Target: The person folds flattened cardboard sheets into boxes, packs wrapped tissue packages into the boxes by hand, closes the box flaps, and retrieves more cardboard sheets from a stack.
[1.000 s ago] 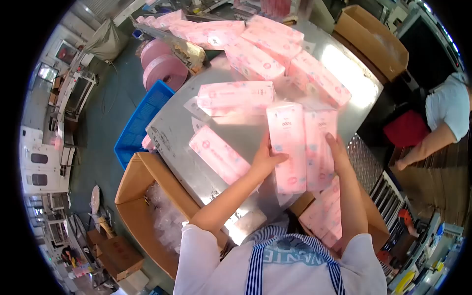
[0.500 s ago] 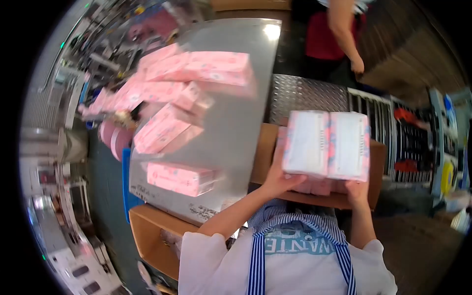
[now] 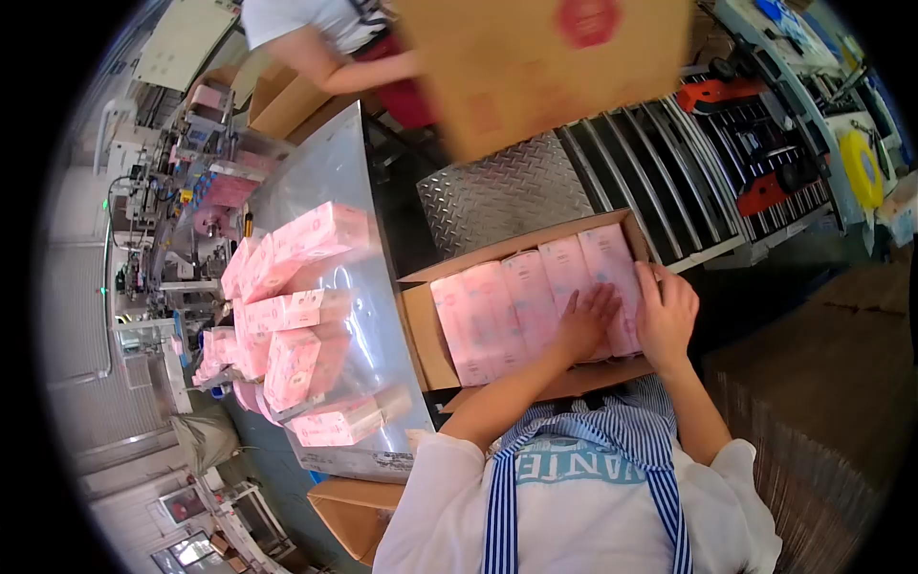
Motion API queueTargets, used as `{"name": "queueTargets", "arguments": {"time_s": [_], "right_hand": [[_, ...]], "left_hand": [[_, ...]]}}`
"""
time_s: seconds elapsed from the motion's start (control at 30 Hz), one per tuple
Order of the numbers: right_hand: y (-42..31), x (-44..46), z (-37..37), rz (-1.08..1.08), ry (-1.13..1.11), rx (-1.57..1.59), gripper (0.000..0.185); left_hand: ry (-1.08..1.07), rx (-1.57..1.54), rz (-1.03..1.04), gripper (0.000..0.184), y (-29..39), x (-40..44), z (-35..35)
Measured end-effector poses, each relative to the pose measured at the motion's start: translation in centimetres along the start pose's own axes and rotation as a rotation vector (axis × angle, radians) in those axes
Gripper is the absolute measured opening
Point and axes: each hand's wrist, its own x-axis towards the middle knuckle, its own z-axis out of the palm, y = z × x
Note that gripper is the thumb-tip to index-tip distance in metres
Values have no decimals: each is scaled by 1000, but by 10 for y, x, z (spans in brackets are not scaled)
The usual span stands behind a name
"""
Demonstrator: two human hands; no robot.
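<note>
In front of me an open cardboard carton (image 3: 427,330) holds a row of pink tissue packs (image 3: 507,306) standing side by side. My left hand (image 3: 590,320) rests on top of the packs towards the right end, palm down with its fingers spread. At the carton's right end, my right hand (image 3: 667,311) has its fingers bent over the side wall, next to the last pack. The fingertips' far side is partly hidden there.
More pink packs (image 3: 311,234) lie loosely on the metal table (image 3: 368,287) at left. Beyond the carton are a diamond-plate platform (image 3: 507,196) and a roller conveyor (image 3: 660,182). A co-worker's arm (image 3: 325,72) is beside a large raised carton (image 3: 545,86).
The packs my hands held above the carton are out of my grip; the carton now shows a full row. My left hand lies on it. A co-worker's large carton has come into view.
</note>
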Motion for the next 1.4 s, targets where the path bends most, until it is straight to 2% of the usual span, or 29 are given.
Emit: {"name": "queueTargets", "arguments": {"time_s": [0.03,0.07,0.1,0.17,0.2,0.23,0.37,0.43,0.5,0.57,0.63,0.67,0.73,0.77,0.8,0.83,0.87,0.9,0.93,1.0,1.07,1.1,1.13,1.2,1.23,1.27,1.3,1.33,1.4], "right_hand": [[1,-3,-9,201,-46,-57,57],[11,0,-8,234,0,-48,39],[27,0,5,244,-3,-39,39],[55,14,35,221,-355,14,19],[66,24,37,112,-284,-34,12],[72,41,34,150,-284,12,12],[94,92,18,167,-178,55,21],[108,111,9,227,-175,54,25],[117,126,13,263,-203,-35,23],[104,134,23,211,-239,-168,21],[85,133,35,153,-356,-207,24],[81,132,53,110,-474,-278,26],[81,121,69,94,-633,-101,48],[85,116,73,127,-663,13,56],[95,112,71,118,-665,4,56],[108,107,67,-65,-735,78,63],[114,102,62,-250,-806,150,71],[109,95,48,-259,-815,139,71],[103,87,26,-544,-794,116,71],[88,94,9,-837,-780,90,70],[68,119,13,-352,-1197,17,65],[70,127,28,-265,-1082,16,59],[74,133,51,-177,-964,19,53],[68,144,86,-320,-812,-123,46],[62,152,97,-311,-896,-223,41],[54,158,106,-298,-976,-321,36],[45,162,116,-414,-708,-290,31],[36,166,123,-518,-442,-258,27],[-16,205,74,-685,-49,-255,20]], "left_hand": [[-14,4,7,72,-2,10,-1],[-174,-62,-18,68,-6,16,-3],[-331,-127,-44,64,-8,20,-6],[-336,-130,-17,63,-10,30,-7],[-304,-132,-82,63,-11,33,4],[-279,-137,-145,63,-12,30,15],[-85,-140,-105,61,-38,24,13],[-121,-341,-268,58,-48,14,-23],[-140,94,-358,58,-65,-9,-60],[253,-25,-794,61,-86,-46,-80],[342,327,-1026,61,-103,-89,-74],[341,309,-1038,61,-104,-98,-71],[281,103,-1294,63,-109,-110,-67],[284,97,-1307,63,-106,-104,-81],[349,-134,-1314,65,-105,-93,-94],[412,-368,-1310,67,-102,-80,-105],[380,-358,-1142,68,-94,-68,-104],[349,-345,-974,68,-86,-54,-98],[360,-253,-897,61,-79,-43,-79],[370,-171,-836,55,-82,-33,-45],[13,-328,-665,48,-94,-27,-26],[18,-338,-669,48,-105,-24,-20],[-53,-519,-643,46,-120,-26,-19],[-123,-715,-631,50,-135,-33,-45],[-128,-719,-625,50,-131,-36,-55],[86,-434,-735,52,-124,-44,-62],[301,-140,-825,55,-120,-50,-65],[294,-144,-812,55,-121,-63,-32],[468,-976,-1121,71,-122,-91,64]]}}
